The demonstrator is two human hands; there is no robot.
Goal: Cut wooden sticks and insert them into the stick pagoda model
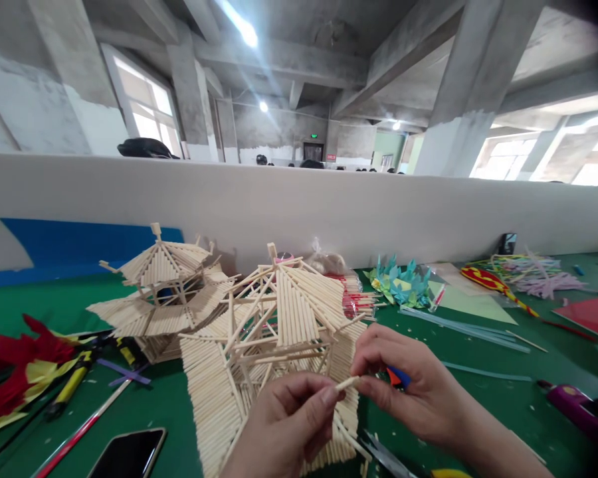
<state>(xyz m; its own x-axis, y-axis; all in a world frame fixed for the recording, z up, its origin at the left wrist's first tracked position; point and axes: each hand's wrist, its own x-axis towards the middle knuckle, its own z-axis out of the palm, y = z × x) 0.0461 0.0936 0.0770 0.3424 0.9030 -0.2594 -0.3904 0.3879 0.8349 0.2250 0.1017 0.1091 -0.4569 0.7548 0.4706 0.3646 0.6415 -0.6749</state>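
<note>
A short piece of pale wooden stick (347, 383) spans the gap between my two hands. My left hand (295, 417) pinches its left end between thumb and finger, and my right hand (403, 380) pinches the right end. Just behind them stands a pavilion model (299, 309) built of thin sticks. One of its upper roof panels is filled in with sticks, while other parts show open framework. Scissors (386, 458) lie on the table below my right hand, partly cut off by the frame edge. A small blue and orange object (397, 378) shows partly behind my right fingers.
Another stick pavilion (162, 269) stands at the left rear. A phone (128, 454), a yellow cutter (72, 385) and red-yellow material (24, 362) lie left. Teal folded paper (401, 282), blue strips (458, 325) and a purple tool (575, 406) lie right. A white partition (299, 206) closes the back.
</note>
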